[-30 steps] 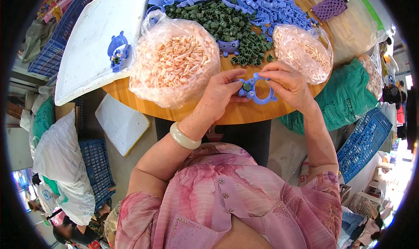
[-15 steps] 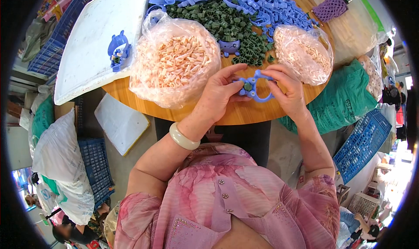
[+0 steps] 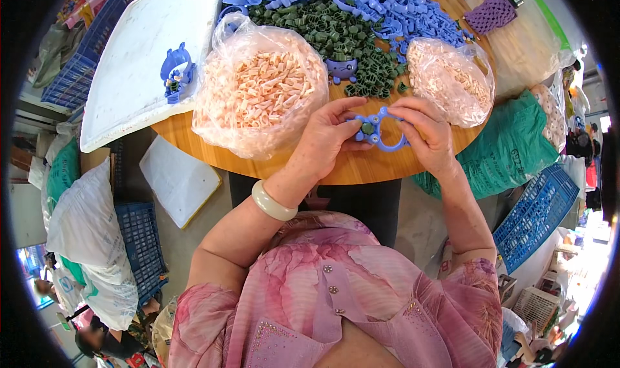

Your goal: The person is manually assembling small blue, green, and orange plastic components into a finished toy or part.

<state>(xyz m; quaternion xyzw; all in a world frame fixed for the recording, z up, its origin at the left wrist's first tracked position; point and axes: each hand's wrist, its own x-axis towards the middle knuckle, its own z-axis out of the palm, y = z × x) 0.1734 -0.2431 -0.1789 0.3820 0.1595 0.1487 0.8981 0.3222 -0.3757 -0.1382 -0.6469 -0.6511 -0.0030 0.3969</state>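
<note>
Over the near edge of the table, a blue plastic ring-shaped part (image 3: 376, 138) is held between both hands. My left hand (image 3: 329, 135) pinches its left end, where a dark green piece (image 3: 368, 128) sits in it. With thumb and fingertips, my right hand (image 3: 427, 134) grips the right side of the ring. Just beyond the hands lies a heap of small dark green pieces (image 3: 342, 39), with a blue animal-face part (image 3: 341, 70) at its near edge. A clear bag of pale peach pieces (image 3: 261, 93) stands by my left hand, a smaller such bag (image 3: 450, 81) by my right.
Blue plastic parts (image 3: 413, 19) are piled on the far side of the wooden table (image 3: 310, 169). A white foam board (image 3: 135, 64) at left carries a blue assembled piece (image 3: 177, 71). Green sack (image 3: 510, 148) and blue crate (image 3: 539, 213) stand right; another crate (image 3: 142, 252) stands left.
The blue part has shifted very slightly, and my right fingers have moved a little on its ring. Both hands otherwise keep their places.
</note>
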